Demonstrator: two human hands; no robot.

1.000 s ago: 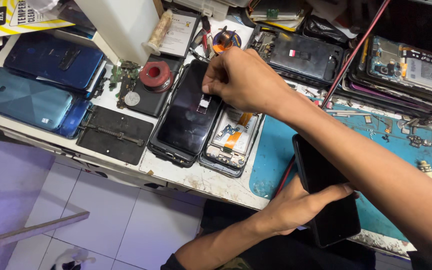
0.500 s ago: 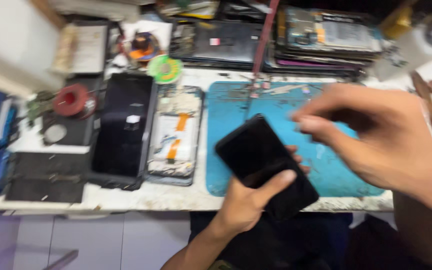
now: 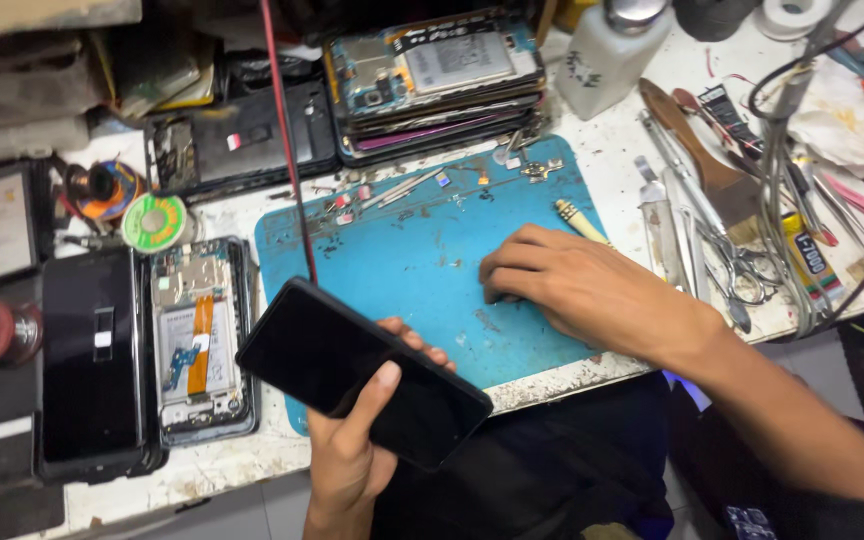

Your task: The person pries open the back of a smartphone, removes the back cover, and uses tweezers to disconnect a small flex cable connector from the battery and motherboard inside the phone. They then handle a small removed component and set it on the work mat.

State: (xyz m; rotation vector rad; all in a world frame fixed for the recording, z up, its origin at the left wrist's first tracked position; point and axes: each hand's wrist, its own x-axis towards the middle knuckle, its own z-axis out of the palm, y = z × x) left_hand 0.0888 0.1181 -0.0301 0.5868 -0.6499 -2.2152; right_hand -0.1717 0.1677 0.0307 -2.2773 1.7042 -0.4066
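My left hand (image 3: 357, 440) grips a black phone (image 3: 352, 368) with a dark screen, held tilted over the front edge of the blue work mat (image 3: 422, 270). My right hand (image 3: 577, 290) rests on the mat's right side, fingers curled down against its surface; whether something small is pinched under them is hidden. A yellow-handled tool (image 3: 580, 220) lies just behind its knuckles. Small screws and metal parts (image 3: 402, 185) are scattered along the mat's far edge.
An opened phone with bare internals (image 3: 197, 340) and a black screen panel (image 3: 92, 365) lie left of the mat. A stack of opened phones (image 3: 432, 80) sits behind it. Tweezers, scissors and a brush (image 3: 712, 220) lie right, a white bottle (image 3: 607, 50) behind, solder spools (image 3: 152, 222) at left.
The view has swung right. My right hand left the opened phone at left, crossed over and settled on the mat. My left hand keeps the black phone, now raised over the mat's front edge.
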